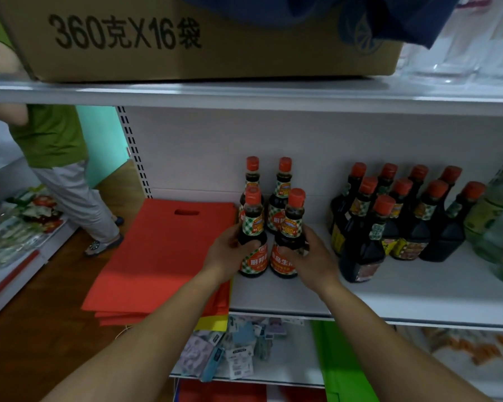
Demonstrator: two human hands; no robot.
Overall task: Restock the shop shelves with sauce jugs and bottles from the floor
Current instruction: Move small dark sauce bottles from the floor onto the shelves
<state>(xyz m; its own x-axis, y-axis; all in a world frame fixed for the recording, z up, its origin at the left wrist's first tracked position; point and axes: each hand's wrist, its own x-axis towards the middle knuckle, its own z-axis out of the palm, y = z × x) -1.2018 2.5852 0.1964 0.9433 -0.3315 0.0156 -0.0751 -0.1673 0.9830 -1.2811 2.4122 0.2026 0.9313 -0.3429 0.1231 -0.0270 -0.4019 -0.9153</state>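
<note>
Two dark sauce bottles with red caps stand upright side by side on the white middle shelf (418, 297). My left hand (225, 253) grips the left sauce bottle (252, 227) around its body. My right hand (311, 256) grips the right sauce bottle (289, 230) the same way. Directly behind them stand two more matching bottles (282, 192) near the back panel. A cluster of several larger dark sauce bottles (395, 216) with red caps fills the shelf to the right.
A stack of red bags (163, 256) lies on the shelf's left part. A cardboard box (186, 39) sits on the upper shelf. Pale green bottles (497, 224) stand at far right. Another person (58, 158) stands at left on the wooden floor. Small packets lie on the lower shelf (244, 352).
</note>
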